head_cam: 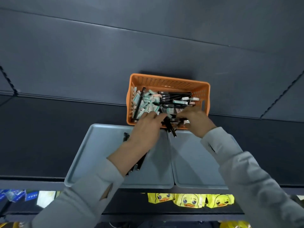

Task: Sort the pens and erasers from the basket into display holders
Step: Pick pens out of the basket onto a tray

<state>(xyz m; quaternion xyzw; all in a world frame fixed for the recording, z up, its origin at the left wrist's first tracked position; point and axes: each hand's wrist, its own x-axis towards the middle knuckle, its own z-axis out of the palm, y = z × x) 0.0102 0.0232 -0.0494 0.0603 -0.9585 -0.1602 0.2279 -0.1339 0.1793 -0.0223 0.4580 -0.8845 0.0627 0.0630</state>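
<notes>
- The dark blue-grey shelf (65,112) fills most of the frame and carries everything. Work well back from its front edge so nothing rolls off.
- The left grey-blue plastic tray (98,145) and the right grey-blue plastic tray (194,162) lie side by side at lower centre, inner edges touching. The left one has several loose black pens (139,164) on it, partly under your forearm, so take the next pens there too.
- The orange perforated plastic basket (167,81) sits just behind the trays at centre frame. It is still heaped with a mix of black pens and small white-and-teal boxed erasers (145,102).
- Your left hand (144,127) and right hand (195,120) meet at the basket's near rim. The fingers of both are curled in and appear to pinch the same bundle from either side.
- That bundle of slim black pens (170,129) pokes out over the rim toward the trays. Square up its ends before you lift, check no eraser is caught in it, and lay it parallel to the pens already on the left tray.
</notes>
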